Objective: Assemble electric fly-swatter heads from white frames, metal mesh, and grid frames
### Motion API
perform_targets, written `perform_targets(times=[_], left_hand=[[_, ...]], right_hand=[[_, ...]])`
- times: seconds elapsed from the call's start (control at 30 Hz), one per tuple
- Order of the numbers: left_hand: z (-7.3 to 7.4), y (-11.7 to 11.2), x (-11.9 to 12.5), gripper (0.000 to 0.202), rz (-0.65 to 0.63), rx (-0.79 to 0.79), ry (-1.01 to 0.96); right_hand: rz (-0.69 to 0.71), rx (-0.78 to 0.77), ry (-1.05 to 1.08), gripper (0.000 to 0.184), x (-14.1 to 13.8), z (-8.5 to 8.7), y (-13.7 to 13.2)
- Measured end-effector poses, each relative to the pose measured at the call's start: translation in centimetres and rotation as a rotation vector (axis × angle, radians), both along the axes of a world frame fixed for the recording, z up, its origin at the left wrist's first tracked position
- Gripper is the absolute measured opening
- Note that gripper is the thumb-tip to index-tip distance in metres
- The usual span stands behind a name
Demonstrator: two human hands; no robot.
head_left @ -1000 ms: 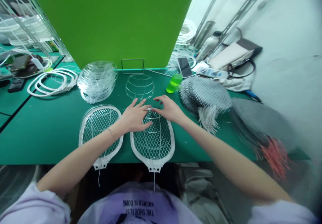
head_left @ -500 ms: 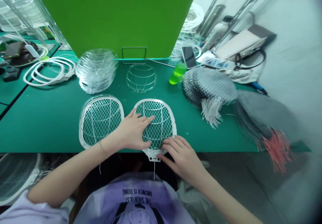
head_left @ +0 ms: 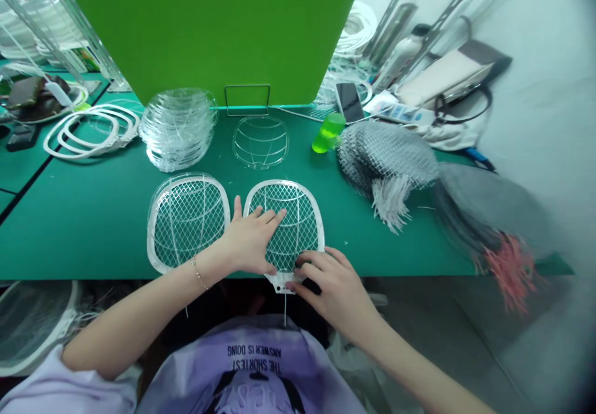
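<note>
A white-rimmed mesh racket frame [head_left: 302, 221] is laid flat on the bench [head_left: 84, 234], directly beneath both hands. Its long axis is aligned roughly straight out from the body, with the narrow neck tab [head_left: 279, 285] toward the near bench edge and the broad rounded end directed away. The frame is overlapped by both grips. The left grip [head_left: 249, 240] is spread, with the palm and fingers pressed onto the left side of the mesh and no pinch formed; the thumb is raised near the rim. The right grip [head_left: 338, 293] is placed nearer the neck tab, with its fingers [head_left: 310, 262] curved over the lower right of the frame. Whether the frame is pinched by it cannot be told, as the underside is hidden.

Left of the left grip, a second mesh frame [head_left: 189, 221] is laid just apart, its near end covered by the forearm. Beyond the grips, a clear ribbed oval shell [head_left: 259, 143] is placed, with a stack of clear shells [head_left: 177, 130] farther left. Right of the right grip, a heap of grey netting [head_left: 386, 159] is piled, and a green translucent cup [head_left: 328, 133] is set beyond the hands, toward that heap.
</note>
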State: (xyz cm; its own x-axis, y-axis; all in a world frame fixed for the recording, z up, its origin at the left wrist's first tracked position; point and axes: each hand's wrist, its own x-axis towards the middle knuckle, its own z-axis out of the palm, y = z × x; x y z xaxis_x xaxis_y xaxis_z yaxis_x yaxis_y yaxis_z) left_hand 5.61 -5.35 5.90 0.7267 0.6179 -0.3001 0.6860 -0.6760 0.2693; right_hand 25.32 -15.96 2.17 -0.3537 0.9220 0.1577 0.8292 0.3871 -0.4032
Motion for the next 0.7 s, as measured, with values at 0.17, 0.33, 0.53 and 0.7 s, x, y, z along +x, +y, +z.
perform_targets(times=[0.17,0.33,0.53,0.7], left_hand=[[1.1,-0.2,2.2,0.117,0.043,-0.064,0.125],[1.2,-0.5,2.0,0.118,0.040,-0.041,0.082],[0.0,-1.4,-5.7,0.079,0.116,0.368,-0.387],[-0.9,-2.4,-7.0,0.060,0.092,0.471,-0.469]], right_hand=[[-0.056,-0.254,-0.044,0.016,-0.3,1.4,2.4],[-0.081,-0.340,-0.028,0.017,-1.4,2.3,2.7],[-0.931,0.202,0.253,0.055,12.9,2.2,2.4],[-1.569,0.136,-0.077,0.099,28.8,3.0,3.2]])
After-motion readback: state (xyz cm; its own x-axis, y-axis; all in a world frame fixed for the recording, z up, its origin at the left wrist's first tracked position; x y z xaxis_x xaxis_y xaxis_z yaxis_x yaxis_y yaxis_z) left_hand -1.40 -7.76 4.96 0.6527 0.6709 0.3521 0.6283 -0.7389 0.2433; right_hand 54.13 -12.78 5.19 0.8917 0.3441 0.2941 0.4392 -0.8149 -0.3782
